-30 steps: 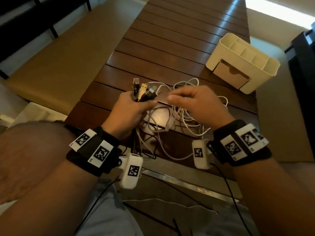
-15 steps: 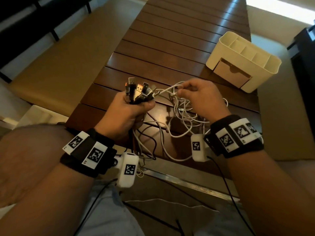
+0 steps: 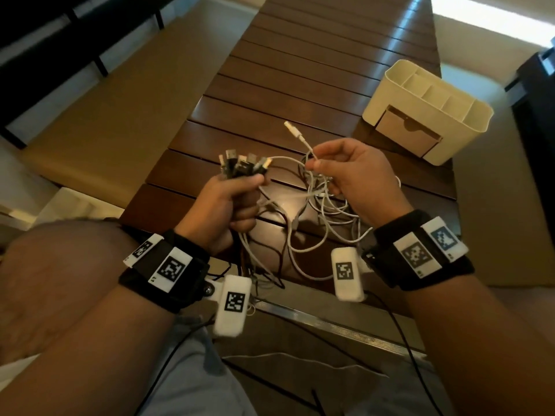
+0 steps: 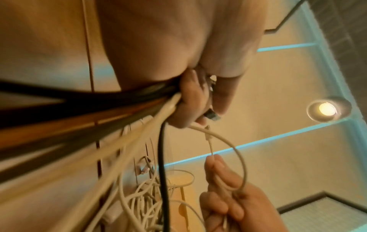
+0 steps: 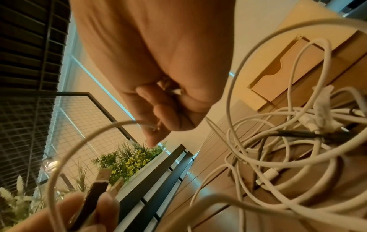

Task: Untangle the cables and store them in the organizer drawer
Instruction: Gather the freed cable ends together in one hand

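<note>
My left hand (image 3: 231, 199) grips a bundle of cable plugs (image 3: 243, 165), black and white, their ends fanned upward above the fist. My right hand (image 3: 345, 172) pinches a white cable (image 3: 303, 142) between thumb and forefinger, its plug end sticking up to the left. A tangle of white cables (image 3: 318, 211) hangs between both hands onto the wooden table (image 3: 285, 70). The cream organizer (image 3: 426, 109) with its shut drawer (image 3: 405, 133) stands at the right. In the left wrist view my left hand (image 4: 200, 100) clasps the cables (image 4: 163, 164). The right wrist view shows my right hand (image 5: 168, 109) over the tangle (image 5: 278, 141).
The slatted table runs away from me, with bare slats beyond the cables. A bench (image 3: 90, 121) lies along its left side. The metal table edge (image 3: 330, 325) is close to my lap, with loose wires (image 3: 285, 355) below it.
My right hand has lifted one white cable end out of the tangle, so its plug now points up. Both hands have risen slightly; the left still grips the plug bundle.
</note>
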Action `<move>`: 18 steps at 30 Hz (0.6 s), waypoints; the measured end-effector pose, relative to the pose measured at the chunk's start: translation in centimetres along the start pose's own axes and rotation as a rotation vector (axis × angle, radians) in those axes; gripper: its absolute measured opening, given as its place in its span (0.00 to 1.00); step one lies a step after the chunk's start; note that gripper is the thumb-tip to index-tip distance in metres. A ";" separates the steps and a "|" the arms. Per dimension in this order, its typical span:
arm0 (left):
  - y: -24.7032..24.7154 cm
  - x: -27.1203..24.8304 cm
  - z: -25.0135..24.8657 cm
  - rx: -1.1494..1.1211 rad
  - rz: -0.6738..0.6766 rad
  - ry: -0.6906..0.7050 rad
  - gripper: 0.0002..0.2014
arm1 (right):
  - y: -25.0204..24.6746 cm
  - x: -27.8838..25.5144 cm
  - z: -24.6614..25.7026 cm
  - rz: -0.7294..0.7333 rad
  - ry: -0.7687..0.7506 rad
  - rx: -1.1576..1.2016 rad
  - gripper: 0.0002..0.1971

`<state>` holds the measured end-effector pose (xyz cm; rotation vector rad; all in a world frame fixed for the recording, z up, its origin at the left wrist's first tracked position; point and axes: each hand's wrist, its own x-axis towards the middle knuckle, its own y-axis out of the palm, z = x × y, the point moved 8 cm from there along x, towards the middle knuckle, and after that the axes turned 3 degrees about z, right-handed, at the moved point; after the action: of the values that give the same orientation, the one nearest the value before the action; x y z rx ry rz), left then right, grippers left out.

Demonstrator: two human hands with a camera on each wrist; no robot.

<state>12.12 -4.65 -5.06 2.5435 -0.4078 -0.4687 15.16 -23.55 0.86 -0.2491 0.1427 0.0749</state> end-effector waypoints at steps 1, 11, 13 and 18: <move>-0.5 0.1 -0.1 -0.079 -0.050 0.000 0.05 | 0.2 -0.1 0.0 0.008 0.000 -0.011 0.09; -0.8 -0.2 -1.6 -0.001 -0.186 0.223 0.12 | 4.3 -2.4 0.5 0.129 -0.009 -0.178 0.06; -0.3 -0.2 -1.6 0.024 -0.155 0.237 0.11 | 5.1 -2.7 0.6 0.142 -0.014 -0.165 0.06; 0.5 -0.4 -1.5 0.098 -0.073 0.257 0.13 | 6.5 -3.0 0.2 0.198 -0.032 -0.227 0.07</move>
<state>12.29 -4.29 -3.49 2.6762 -0.2493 -0.1466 11.65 -17.38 -0.07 -0.4596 0.1263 0.2930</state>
